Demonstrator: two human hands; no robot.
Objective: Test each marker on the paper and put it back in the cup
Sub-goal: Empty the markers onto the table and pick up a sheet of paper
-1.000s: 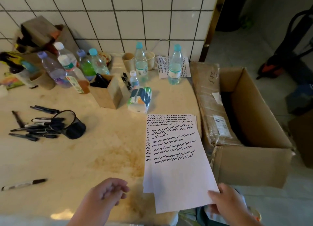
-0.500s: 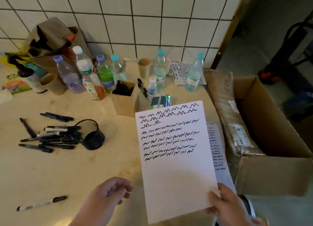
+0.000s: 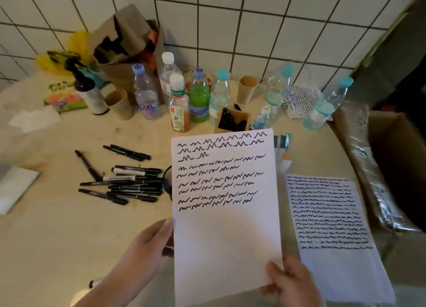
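Head view: we see both hands on one sheet of paper (image 3: 224, 205), lifted off the desk (image 3: 57, 237); the right hand (image 3: 290, 283) pinches its bottom corner, the left hand (image 3: 147, 244) grips its left edge. Markers (image 3: 129, 182) lie scattered by the tipped black cup (image 3: 167, 182), half hidden behind the sheet. A second scribbled sheet (image 3: 334, 233) lies flat at right.

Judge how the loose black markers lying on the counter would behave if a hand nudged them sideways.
The markers look round and slim, so they would probably roll. They lie in a loose heap, so pushing one likely shifts the others. Probably light and stiff.
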